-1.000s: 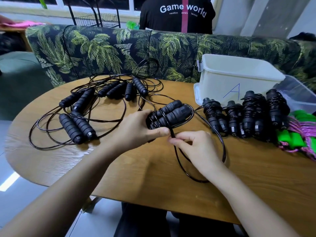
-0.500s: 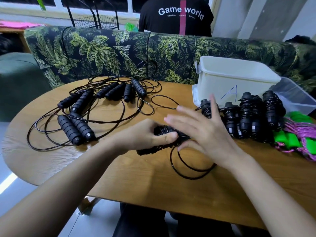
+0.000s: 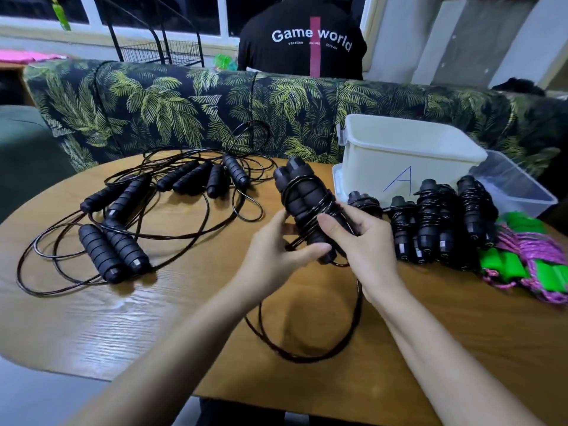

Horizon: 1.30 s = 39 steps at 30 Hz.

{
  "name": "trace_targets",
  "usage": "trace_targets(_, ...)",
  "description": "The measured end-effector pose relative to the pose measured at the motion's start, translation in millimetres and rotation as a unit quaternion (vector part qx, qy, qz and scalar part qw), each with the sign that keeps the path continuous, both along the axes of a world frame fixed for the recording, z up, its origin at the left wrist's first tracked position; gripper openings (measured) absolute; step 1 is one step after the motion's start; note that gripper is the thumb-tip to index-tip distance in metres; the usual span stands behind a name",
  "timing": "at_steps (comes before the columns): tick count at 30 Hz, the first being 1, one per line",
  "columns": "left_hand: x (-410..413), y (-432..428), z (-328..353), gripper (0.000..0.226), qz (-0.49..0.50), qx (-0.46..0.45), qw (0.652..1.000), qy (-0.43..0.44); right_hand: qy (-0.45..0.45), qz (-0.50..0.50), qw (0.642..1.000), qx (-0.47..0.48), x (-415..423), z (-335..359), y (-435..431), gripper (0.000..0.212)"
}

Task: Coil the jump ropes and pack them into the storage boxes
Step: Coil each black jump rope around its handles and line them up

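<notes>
Fingers and thumb of the left hand (image 3: pixel 273 256) curled round the low end of a black jump rope (image 3: pixel 310 210), near the middle of the frame in the head view. Same rope gripped from the other side by the right hand (image 3: pixel 368 250), thumb lying across the front. Both hands holding tight, not open. 2 black handles (image 3: pixel 295 176) side by side, tilted, top ends pointing up and a bit left, lifted off the table (image 3: pixel 138 327). Thin black cord (image 3: pixel 295 358) wound round the handles a few times, the rest hanging down and lying in a loose ring on the wood below the hands.

Right of the hands, a row of 4 wound black ropes (image 3: pixel 430 222), close together. Just behind them, a white box (image 3: pixel 368 170) with a blue A on its front. Beside it, nearer the right edge, a clear box (image 3: pixel 519 192). At the far right edge, a pink rope (image 3: pixel 528 265) with green handles, lying on the table.

On the left half of the table, loose black ropes (image 3: pixel 123 241) not wound up, 8 handles in all, cords spread in big loops.

Behind the table, a sofa (image 3: pixel 159 109) with green leaves on it. Behind that, at the top middle, a person (image 3: pixel 295 56) in a black shirt with the words Game world.
</notes>
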<state>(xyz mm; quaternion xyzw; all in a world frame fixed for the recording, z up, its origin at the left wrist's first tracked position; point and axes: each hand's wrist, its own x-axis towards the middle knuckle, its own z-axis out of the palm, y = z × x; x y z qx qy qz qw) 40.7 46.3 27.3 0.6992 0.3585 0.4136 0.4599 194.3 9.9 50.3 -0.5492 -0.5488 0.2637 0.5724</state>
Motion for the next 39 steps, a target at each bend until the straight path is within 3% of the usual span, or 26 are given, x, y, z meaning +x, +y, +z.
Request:
trace_targets(2,-3.7,7.3,1.1,0.055,0.014,0.002,1.0,-0.02,0.073,0.009,0.997,-0.033,1.8,-1.0,-1.3,0.007)
trace_targets(4,-7.1,14.5,3.8,0.045,-0.002,0.015,1.0,-0.021,0.126,0.018,0.99,-0.063,5.5,-2.7,-2.7,0.022)
trace_targets(8,-9.2,31.3,4.5,0.054,-0.089,0.038,0.995,0.016,0.205,0.034,0.972,-0.112,10.3,-4.7,-2.3,0.041)
trace_targets(10,-6.3,40.9,4.5,0.055,-0.109,0.024,0.994,0.014,0.215,0.033,0.969,-0.12,12.7,-5.5,0.9,0.042)
trace_targets(13,0.3,49.4,6.9,0.044,-0.104,-0.04,0.992,-0.061,0.192,0.029,0.973,-0.125,14.3,-12.1,7.1,0.053)
trace_targets(15,5.2,54.2,4.1,0.044,-0.087,-0.063,0.99,-0.093,0.155,0.006,0.979,-0.131,15.7,-19.2,12.4,0.071)
trace_targets(16,8.0,56.3,0.7,0.044,-0.081,-0.066,0.99,-0.099,0.11,-0.01,0.985,-0.132,15.9,-22.6,15.3,0.069)
trace_targets(18,12.3,57.4,-6.2,0.044,-0.077,-0.074,0.989,-0.106,-0.007,-0.061,0.993,-0.101,14.6,-27.8,19.8,0.043)
trace_targets(19,13.7,57.3,-9.3,0.044,-0.073,-0.079,0.989,-0.106,-0.064,-0.087,0.992,-0.068,14.1,-29.5,20.5,0.039)
trace_targets(22,13.7,57.8,-18.5,0.048,-0.053,-0.076,0.991,-0.096,-0.202,-0.11,0.973,0.002,12.9,-34.9,20.5,0.064)
trace_targets(25,10.6,59.1,-23.7,0.051,-0.016,-0.056,0.995,-0.082,-0.285,-0.043,0.957,-0.011,10.7,-38.5,16.8,0.078)
trace_targets(30,12.4,54.6,-25.6,0.056,0.018,-0.014,0.998,-0.06,-0.393,0.018,0.913,-0.112,3.1,-36.0,10.9,0.095)
trace_targets(35,16.6,50.1,-29.5,0.057,0.003,-0.014,0.999,-0.041,-0.429,-0.03,0.901,-0.059,3.9,-49.0,15.1,0.092)
trace_targets(39,2.1,52.7,-27.7,0.065,-0.037,0.028,0.993,0.111,-0.425,-0.038,0.902,-0.064,13.1,-47.9,13.5,0.084)
